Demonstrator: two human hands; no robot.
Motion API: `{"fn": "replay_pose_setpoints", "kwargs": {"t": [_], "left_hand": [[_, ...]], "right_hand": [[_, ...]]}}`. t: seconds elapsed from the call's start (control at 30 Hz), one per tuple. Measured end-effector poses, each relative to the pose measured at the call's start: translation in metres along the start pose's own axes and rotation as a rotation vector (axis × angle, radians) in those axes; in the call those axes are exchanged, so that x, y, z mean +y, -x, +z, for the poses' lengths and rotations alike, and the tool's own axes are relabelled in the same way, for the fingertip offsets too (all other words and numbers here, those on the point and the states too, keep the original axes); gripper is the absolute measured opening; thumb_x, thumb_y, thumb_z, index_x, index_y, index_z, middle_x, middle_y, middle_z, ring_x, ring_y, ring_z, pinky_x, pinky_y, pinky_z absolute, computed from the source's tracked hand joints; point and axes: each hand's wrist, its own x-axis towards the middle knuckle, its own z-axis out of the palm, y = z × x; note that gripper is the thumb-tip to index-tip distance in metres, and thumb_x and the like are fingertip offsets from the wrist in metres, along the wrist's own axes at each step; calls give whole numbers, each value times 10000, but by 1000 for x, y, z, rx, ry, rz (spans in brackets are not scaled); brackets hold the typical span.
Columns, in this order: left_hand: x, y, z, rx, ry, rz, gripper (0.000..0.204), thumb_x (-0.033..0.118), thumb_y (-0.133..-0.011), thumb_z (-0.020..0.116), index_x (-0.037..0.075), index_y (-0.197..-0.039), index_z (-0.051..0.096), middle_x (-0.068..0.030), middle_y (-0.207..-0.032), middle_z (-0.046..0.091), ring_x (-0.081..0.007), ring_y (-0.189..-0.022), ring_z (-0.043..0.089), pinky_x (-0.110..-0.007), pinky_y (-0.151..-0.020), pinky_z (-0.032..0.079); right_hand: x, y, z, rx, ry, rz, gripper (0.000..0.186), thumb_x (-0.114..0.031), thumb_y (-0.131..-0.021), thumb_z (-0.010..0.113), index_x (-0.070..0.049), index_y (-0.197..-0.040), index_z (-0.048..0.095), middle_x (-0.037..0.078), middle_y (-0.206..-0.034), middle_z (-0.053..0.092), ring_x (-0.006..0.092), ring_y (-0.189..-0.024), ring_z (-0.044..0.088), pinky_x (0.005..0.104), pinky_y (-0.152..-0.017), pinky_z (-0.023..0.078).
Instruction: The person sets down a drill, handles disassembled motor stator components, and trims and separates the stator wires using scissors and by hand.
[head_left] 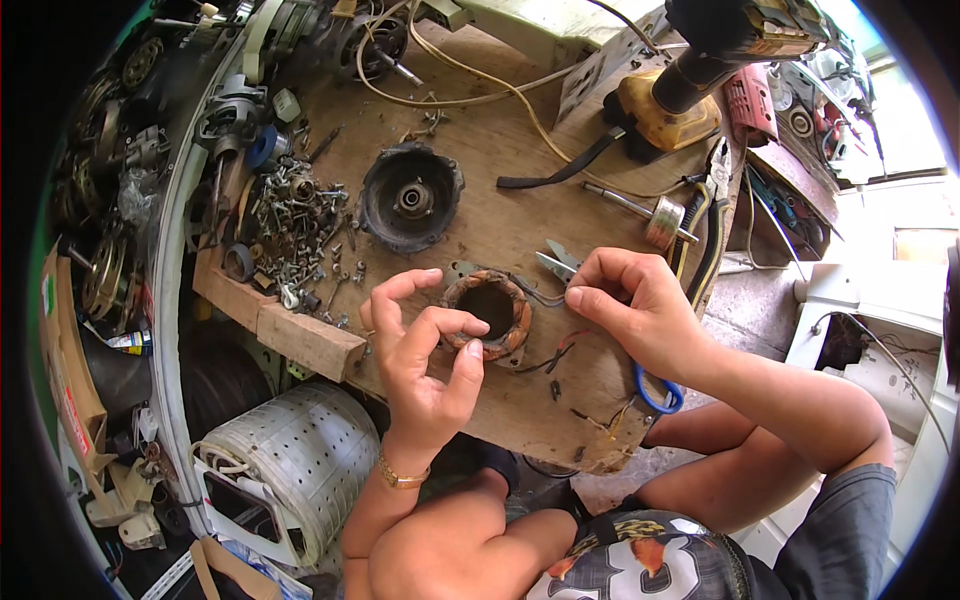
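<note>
A motor stator (519, 322) with a ring of brown, taped windings rests near the front of the wooden bench. My left hand (425, 350) has its index finger over the rim and its thumb at the near side, pinching the ring; the other fingers are raised. To the right, my right hand (635, 310) pinches a thin wire (540, 297) that runs out of the stator. Beneath that hand lies a pair of scissors, with blades (557, 262) spread beyond the fingers and a blue handle (659, 392) nearer me. Short wire scraps (562, 355) lie beside the stator.
A dark round motor housing (410, 197) stands beyond the stator. Screws (290, 220) are heaped at left behind a wooden strip (310, 340). At right are a rotor (665, 222), pliers (718, 175) and a cordless drill (690, 90). A beige cable (530, 105) crosses the back.
</note>
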Motion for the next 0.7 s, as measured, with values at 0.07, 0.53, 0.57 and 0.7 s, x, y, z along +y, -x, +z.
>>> {"fn": "replay_pose_setpoints", "kwargs": {"t": [0.07, 0.53, 0.57, 0.7], "left_hand": [[1, -1, -2, -16, -48, 37, 145, 179, -746, 730, 130, -878, 763, -159, -1314, 572, -319, -1210, 473, -432, -1051, 387], [-16, 5, 2, -45, -46, 146, 317, 271, -681, 772, 152, -974, 745, -175, -1339, 561, -371, -1242, 491, -475, -1070, 370], [-16, 5, 2, -63, -69, 153, 314, 268, -673, 776, 150, -962, 742, -178, -1344, 557, -380, -1252, 486, -480, -1079, 367], [-13, 4, 3, -97, -140, 150, 291, 249, -657, 775, 143, -925, 732, -188, -1361, 542, -401, -1279, 465, -493, -1098, 361]], "right_hand": [[3, -1, 0, 5, 7, -11, 187, -157, -1000, 709, 3, -912, 668, -66, -785, 586, 12, -734, 478, 224, -637, 405], [4, -2, 1, 44, 20, -74, 195, -140, -955, 714, 46, -904, 683, 15, -690, 612, 61, -650, 525, 283, -588, 448], [3, -1, 0, 41, 24, -68, 194, -140, -956, 713, 44, -905, 683, 14, -688, 610, 61, -650, 525, 282, -587, 447], [2, -1, 0, 32, 23, -43, 191, -143, -958, 712, 41, -914, 684, 13, -686, 609, 59, -650, 526, 280, -585, 444]]}}
